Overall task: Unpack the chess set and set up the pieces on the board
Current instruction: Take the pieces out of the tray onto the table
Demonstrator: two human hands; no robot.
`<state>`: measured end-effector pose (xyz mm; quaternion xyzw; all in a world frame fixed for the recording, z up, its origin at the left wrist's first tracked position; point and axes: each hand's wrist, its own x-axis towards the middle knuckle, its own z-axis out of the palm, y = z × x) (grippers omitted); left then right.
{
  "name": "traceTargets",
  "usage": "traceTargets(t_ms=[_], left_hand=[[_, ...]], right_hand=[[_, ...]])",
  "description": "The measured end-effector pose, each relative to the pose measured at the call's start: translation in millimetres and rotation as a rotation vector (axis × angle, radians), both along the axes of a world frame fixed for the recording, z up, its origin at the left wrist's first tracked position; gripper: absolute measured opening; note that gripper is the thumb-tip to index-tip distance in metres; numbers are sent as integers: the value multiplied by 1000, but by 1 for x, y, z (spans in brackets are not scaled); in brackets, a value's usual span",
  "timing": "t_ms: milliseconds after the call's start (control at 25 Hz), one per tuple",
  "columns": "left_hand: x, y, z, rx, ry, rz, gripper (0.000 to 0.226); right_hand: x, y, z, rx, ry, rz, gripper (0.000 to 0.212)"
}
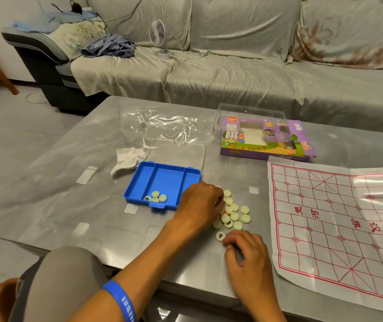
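Nearest the camera: a bent knee in grey cloth, and a forearm with a blue wristband.

Left hand lies over the near left side of the loose pile of pieces on the table; its fingers curl down into the pile, but whether they grasp a disc cannot be told, as the tips are hidden. Right hand sits just below the pile, fingers curled against the table beside one face-up piece; it seems to pinch something small, though this is not clear.

Left to right across the table: crumpled tissue, blue tray with a few discs in its near corner, clear lid behind it, plastic wrap, purple box, then the paper board.

Progress, as judged: unpacking is mostly done. Box is open, tray is nearly emptied, board is unfolded flat. Most pieces lie blank side up, so sorting is probably in hand. No piece is on the board; all of the setting-up remains.

Board orientation: long axis runs from the far side towards the near right, skewed to the table edge. The river text reads sideways from here, so the two home sides lie far and near.
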<state>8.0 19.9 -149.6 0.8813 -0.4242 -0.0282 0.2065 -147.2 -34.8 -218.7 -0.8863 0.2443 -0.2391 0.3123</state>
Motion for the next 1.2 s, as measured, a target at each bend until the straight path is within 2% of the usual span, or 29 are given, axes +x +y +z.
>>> traceTargets(t_ms=[120, 240, 320, 400, 480, 720, 880, 960, 1040, 1200], left_hand=[[17, 12, 14, -11, 46, 94, 29], [60, 45, 39, -38, -76, 273, 20], [80, 69, 41, 156, -48, 341, 22], [85, 75, 31, 422, 36, 295, 30], [84, 67, 18, 509, 86, 233, 32], [91, 57, 3, 375, 96, 212, 19], [91, 54, -1, 233, 112, 233, 23], [89, 54, 1, 265, 62, 239, 23], [87, 55, 2, 306, 91, 247, 22], [86, 53, -2, 228, 165, 189, 29]], right_hand=[[-2, -1, 0, -3, -13, 5, 13], [0, 0, -2, 2, -19, 2, 13], [0, -1, -4, -7, -28, -1, 12], [-1, -1, -4, -10, -23, 2, 14], [-2, -1, -2, -5, -10, 9, 18], [-2, 0, -1, -5, -5, 10, 22], [-2, 0, -1, 3, -3, 12, 22], [-1, 0, -2, -3, -9, 6, 20], [-1, -1, -3, -10, -23, 3, 15], [-1, -2, -5, -12, -38, 3, 13]])
